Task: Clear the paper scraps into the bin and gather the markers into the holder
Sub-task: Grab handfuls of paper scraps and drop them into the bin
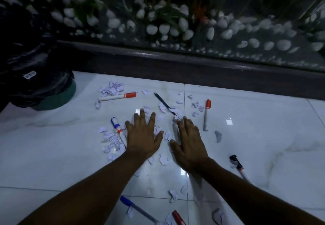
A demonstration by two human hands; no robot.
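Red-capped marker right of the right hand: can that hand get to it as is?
Probably yes. The right hand lies flat and empty on the floor, and only small paper scraps lie near the red-capped marker; nothing stands between.

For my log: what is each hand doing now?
Left hand: open, flat over paper scraps, holding nothing.
Right hand: open, holding nothing.

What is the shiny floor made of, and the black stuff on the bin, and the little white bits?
The floor looks like glazed tile, white with faint grey marbling: it mirrors the lights and has thin grout lines. The black stuff on the bin is probably a thin plastic bag, crinkled and slightly glossy. The white bits are paper scraps, torn and crumpled, matte, some with faint printing.
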